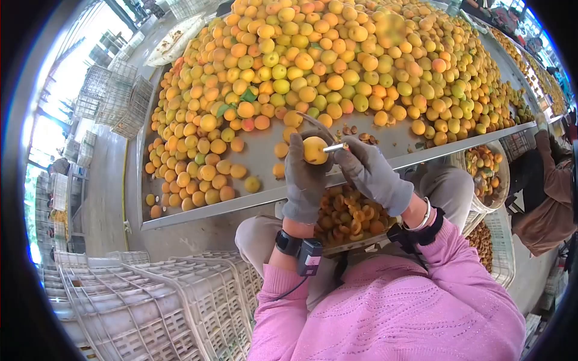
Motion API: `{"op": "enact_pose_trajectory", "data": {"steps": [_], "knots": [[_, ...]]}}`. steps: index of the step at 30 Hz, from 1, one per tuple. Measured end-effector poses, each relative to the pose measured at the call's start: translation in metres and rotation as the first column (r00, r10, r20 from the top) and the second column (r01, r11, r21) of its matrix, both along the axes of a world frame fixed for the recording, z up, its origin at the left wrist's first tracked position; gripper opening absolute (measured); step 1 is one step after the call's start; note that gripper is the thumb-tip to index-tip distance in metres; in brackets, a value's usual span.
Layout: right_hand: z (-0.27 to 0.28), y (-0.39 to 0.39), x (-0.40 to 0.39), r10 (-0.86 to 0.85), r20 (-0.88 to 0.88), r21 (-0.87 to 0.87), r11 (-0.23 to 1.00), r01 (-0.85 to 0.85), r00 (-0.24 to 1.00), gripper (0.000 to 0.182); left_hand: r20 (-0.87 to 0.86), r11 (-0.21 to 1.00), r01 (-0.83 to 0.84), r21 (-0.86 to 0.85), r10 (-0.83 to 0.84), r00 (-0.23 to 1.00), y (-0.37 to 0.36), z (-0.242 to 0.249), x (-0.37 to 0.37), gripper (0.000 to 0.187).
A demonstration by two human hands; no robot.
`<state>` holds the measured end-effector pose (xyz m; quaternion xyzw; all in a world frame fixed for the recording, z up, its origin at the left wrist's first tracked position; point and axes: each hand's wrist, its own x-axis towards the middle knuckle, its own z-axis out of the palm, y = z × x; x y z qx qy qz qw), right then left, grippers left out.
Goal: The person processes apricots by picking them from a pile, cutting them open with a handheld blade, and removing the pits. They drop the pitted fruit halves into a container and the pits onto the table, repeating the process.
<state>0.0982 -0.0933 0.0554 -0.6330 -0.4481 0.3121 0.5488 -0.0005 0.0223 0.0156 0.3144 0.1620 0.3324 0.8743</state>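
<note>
My left hand (305,183), in a grey glove, is closed around a yellow-orange apricot (314,150), whose upper side shows between thumb and fingers. My right hand (374,177), gloved too, grips a small curved knife (335,147); a bright metal part of it sticks out beside the fruit, and a thin curved blade arcs above. Both hands are close together over the near edge of the metal table (265,144). Below them, a container of halved apricots (352,219) sits between my knees, partly hidden by the hands.
A big heap of whole apricots (325,54) covers most of the table. Several brown pits or scraps (359,133) lie near its front rim. White plastic crates (150,295) stand at lower left. A basket of apricots (483,168) and a seated person (551,198) are at right.
</note>
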Motion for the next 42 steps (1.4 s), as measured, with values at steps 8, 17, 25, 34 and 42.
{"op": "enact_pose_trajectory", "data": {"steps": [8,17,25,34,42], "knots": [[0.007,0.004,-0.018,-0.078,0.074,0.006,0.997,0.078,0.994,0.040,-0.090,0.998,-0.070,-0.001,0.069,0.994,-0.011,0.002,-0.002,0.048],[-0.025,0.011,-0.024,-0.163,0.143,-0.021,0.986,0.168,0.976,0.038,-0.216,0.903,-0.226,0.365,0.318,0.923,-0.022,0.010,-0.001,0.037],[-0.022,0.009,-0.001,-0.145,0.721,-0.153,0.920,0.360,0.678,0.033,-0.351,0.659,-0.234,0.715,0.628,0.695,-0.004,-0.016,0.012,0.034],[-0.023,-0.013,-0.018,-0.097,0.457,-0.224,0.949,0.220,0.884,0.028,-0.031,0.997,-0.052,-0.056,0.050,0.998,-0.010,-0.010,0.005,0.054],[-0.047,-0.008,-0.018,-0.138,0.499,-0.180,0.949,0.258,0.855,0.036,0.120,0.978,0.073,-0.196,-0.050,0.992,-0.015,-0.031,0.014,0.054]]}}
